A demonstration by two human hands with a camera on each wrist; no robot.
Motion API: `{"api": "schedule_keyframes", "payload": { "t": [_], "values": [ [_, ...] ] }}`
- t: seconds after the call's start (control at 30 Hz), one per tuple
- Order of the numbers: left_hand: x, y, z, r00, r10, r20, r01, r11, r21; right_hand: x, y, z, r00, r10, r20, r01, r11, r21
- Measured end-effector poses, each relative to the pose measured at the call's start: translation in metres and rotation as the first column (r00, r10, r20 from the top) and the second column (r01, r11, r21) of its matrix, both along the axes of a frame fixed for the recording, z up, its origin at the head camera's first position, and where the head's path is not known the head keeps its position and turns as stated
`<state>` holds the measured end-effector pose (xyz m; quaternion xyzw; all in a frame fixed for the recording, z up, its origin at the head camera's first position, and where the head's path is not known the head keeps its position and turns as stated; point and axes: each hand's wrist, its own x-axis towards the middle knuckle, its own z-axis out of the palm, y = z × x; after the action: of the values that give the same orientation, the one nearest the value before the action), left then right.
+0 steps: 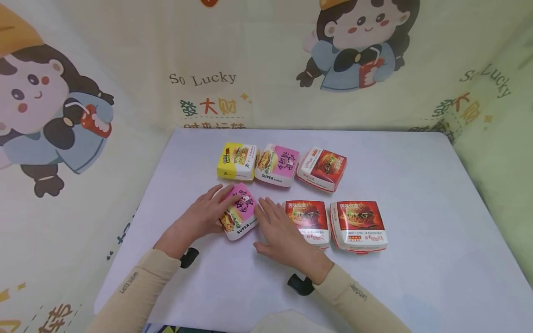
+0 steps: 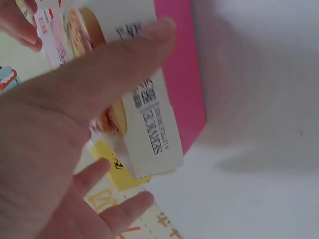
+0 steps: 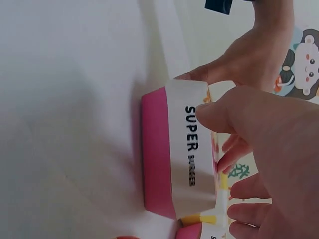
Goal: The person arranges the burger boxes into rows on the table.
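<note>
Left hand (image 1: 200, 216) grips the nearer pink box (image 1: 241, 216); relaxed right hand (image 1: 287, 238) borders its right edge.

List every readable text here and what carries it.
"SUPER BURGER": near pink box.
"SERVICE" and "A LITTLE", next word blurred: that box's other side.
"SUPER": far pink box.
"美味": both near red boxes.
"So Lucky", twice: backdrop.
"發大财": backdrop.
"Let's Slim": left sleeve.
The remaining print is too small, blurred or cut off to read.
</note>
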<state>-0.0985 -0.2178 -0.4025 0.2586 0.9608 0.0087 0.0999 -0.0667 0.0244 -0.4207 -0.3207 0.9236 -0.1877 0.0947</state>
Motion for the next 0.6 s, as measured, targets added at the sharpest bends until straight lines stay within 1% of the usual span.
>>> {"api": "schedule_keyframes", "payload": {
  "t": [0.1,0.17,0.23,0.3,0.47,0.6],
  "values": [
    [-0.002,0.004,-0.001,0.999,-0.006,0.044,0.006,1.000,-0.006,0.000,-0.003,0.000,1.000,-0.001,0.016,0.001,1.000,0.002],
    [-0.003,0.006,-0.003,0.998,-0.011,0.054,0.011,1.000,0.003,-0.001,-0.004,0.000,1.000,-0.001,0.024,0.001,1.000,0.004],
    [-0.003,0.006,-0.004,0.999,-0.017,0.046,0.016,1.000,0.020,-0.001,-0.006,0.000,1.000,0.000,0.025,0.000,1.000,0.011],
    [-0.003,0.006,-0.006,0.999,-0.031,0.017,0.030,0.999,0.032,-0.001,-0.007,-0.001,1.000,0.000,0.017,0.000,1.000,0.015],
    [-0.001,0.006,-0.012,0.997,-0.061,-0.041,0.062,0.998,0.014,-0.001,-0.011,-0.002,1.000,-0.001,0.016,0.000,0.999,0.033],
    [-0.001,0.009,-0.013,0.998,-0.038,-0.046,0.038,0.999,-0.005,-0.001,-0.014,-0.003,0.999,-0.005,0.036,0.002,0.998,0.061]
  ]
}}
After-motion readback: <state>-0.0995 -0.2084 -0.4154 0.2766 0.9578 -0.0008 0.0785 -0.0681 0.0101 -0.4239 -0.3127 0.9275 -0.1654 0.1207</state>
